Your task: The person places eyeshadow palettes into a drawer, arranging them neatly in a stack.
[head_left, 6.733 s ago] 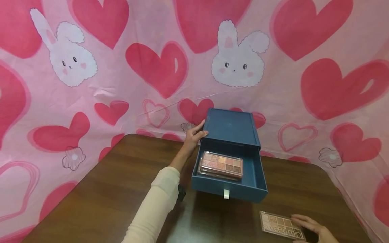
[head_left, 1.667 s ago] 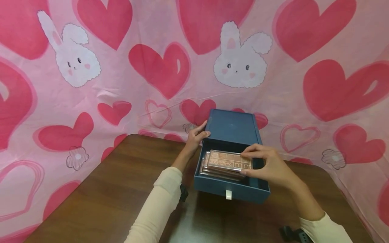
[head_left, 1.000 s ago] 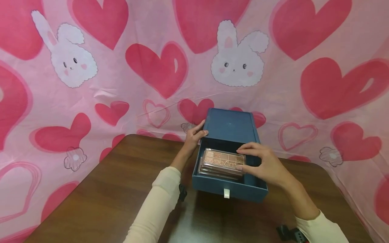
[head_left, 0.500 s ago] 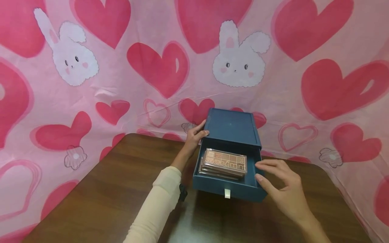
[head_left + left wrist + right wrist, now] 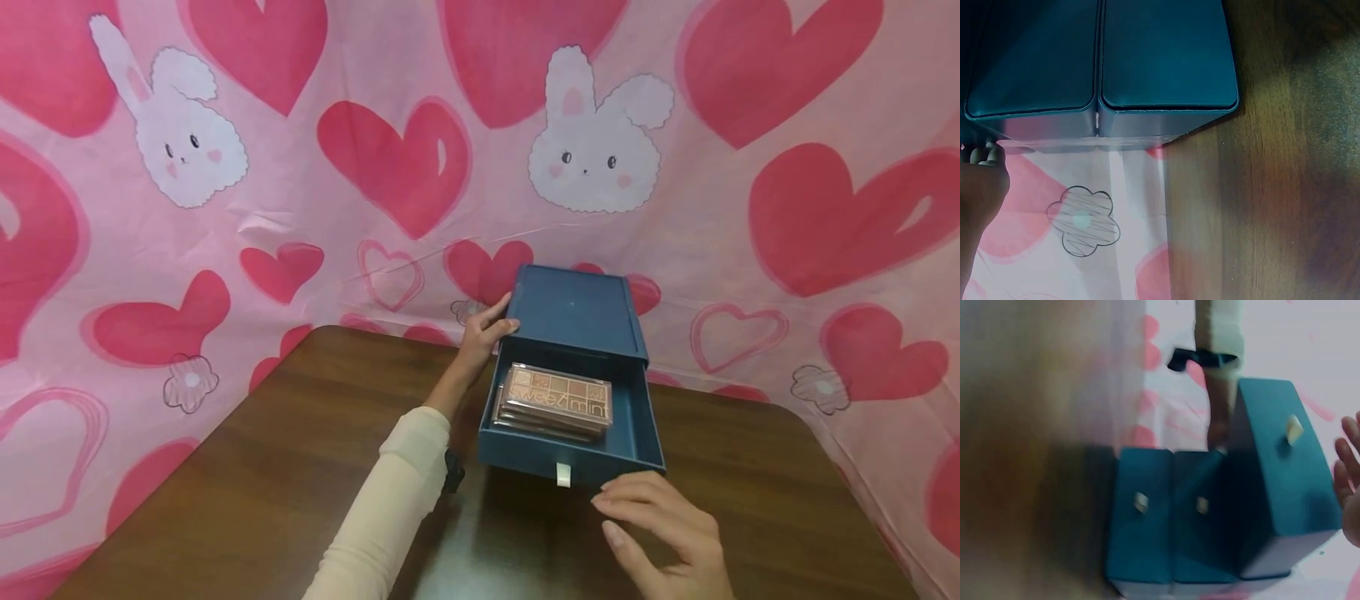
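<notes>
A blue drawer unit (image 5: 573, 312) stands at the back of the table, its top drawer (image 5: 525, 447) pulled out. Inside, on the left, lies a small stack of clear-lidded eyeshadow palettes; the uppermost palette (image 5: 558, 393) reads "sweet mint". My left hand (image 5: 475, 343) rests against the unit's left side, index finger and thumb extended onto its upper edge. My right hand (image 5: 667, 533) hovers in front of the drawer's right corner, fingers loosely bent and holding nothing. A white pull tab (image 5: 564, 475) hangs from the drawer front. In the right wrist view, two lower drawers (image 5: 1141, 531) are closed.
The brown wooden table (image 5: 247, 467) extends to both sides and in front of the unit. A pink cloth with hearts and rabbits (image 5: 405, 167) hangs behind it. The open drawer overhangs the table. A dark wrist device (image 5: 453, 472) sits at the left sleeve.
My right hand brought the eyeshadow palette from the lower right onto the stack in the drawer and let it go. It then drew back toward me. My left hand stayed on the unit.
</notes>
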A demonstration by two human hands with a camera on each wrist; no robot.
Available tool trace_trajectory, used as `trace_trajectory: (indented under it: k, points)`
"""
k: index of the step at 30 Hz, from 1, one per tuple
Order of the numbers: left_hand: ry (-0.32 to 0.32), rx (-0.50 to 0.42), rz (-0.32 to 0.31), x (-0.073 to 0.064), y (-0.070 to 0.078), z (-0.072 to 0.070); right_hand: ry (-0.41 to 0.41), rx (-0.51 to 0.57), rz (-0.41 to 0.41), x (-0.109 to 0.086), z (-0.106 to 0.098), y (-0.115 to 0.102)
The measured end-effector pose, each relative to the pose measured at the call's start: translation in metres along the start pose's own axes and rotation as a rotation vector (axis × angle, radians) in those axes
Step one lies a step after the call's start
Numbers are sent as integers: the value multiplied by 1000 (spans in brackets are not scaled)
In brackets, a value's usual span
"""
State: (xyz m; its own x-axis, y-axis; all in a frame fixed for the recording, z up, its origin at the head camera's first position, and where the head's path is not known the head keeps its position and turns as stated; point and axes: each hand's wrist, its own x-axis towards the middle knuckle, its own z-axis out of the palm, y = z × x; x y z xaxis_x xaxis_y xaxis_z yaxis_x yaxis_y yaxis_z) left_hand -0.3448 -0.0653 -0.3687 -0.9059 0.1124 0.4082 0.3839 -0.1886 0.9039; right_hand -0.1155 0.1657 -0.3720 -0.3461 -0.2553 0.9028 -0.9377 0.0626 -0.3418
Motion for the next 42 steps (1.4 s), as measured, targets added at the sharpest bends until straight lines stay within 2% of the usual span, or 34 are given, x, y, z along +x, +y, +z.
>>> trace_trajectory:
  k: [6, 8, 9, 12, 15, 16, 19, 21, 23, 27, 35, 42]
  points:
    - [7, -3, -1, -1, 1, 1, -81, -128, 237, -24, 13, 1]
    - [-1, -7, 2, -1, 2, 0, -101, -140, 304, -28, 16, 3]
    - [-4, -7, 4, -1, 2, 0, -124, -123, 373, -29, 17, 4]
    - [-10, -8, 10, -1, 1, -1, -228, 68, 709, -28, 16, 7]
    - [-13, -8, 8, -2, 0, -1, -286, 401, 1048, -23, 16, 13]
    - [-15, -7, 9, -1, -1, -2, -287, 510, 1124, -21, 16, 15]
    - [-22, -10, 8, -2, -1, -2, -271, 768, 1235, -14, 18, 19]
    - [-26, -8, 13, -2, -1, -1, -238, 894, 1261, -10, 21, 20]
    - [-27, -7, 20, -2, 0, -1, -222, 968, 1258, -6, 24, 20]
    - [-32, -12, 29, -2, 1, 0, -163, 1017, 1251, -1, 31, 21]
    - [-27, -13, 8, -5, 1, 0, -38, 993, 1171, -5, 44, 24]
    - [-35, -7, 7, -3, 1, -1, 63, 794, 1109, 5, 53, 30]
